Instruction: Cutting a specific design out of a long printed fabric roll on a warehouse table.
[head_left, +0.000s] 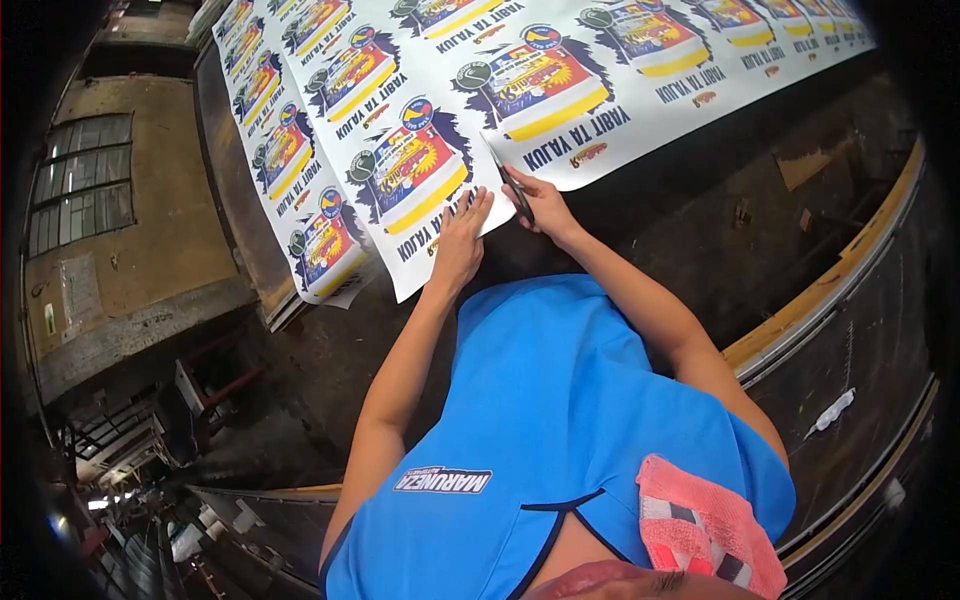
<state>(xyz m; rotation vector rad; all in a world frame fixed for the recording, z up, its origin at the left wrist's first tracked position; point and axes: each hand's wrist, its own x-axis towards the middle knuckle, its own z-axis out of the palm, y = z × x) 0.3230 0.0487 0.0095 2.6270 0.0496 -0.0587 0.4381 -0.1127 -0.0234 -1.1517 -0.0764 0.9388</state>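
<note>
We see bold dk-blue lettering [578,138], upside down to us, repeated across the wht sheet [575,176] beside red/yel. pkg designs [535,88], which bear lettering too, plus sm. reddish logos [588,154]. Our blue garment [560,400] has a dk badge [443,482] w/ wht caps.

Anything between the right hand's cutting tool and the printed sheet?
Nothing visible: the cutting tool in the right hand is at the printed sheet. The left hand is on the sheet, left of the tool.
</note>
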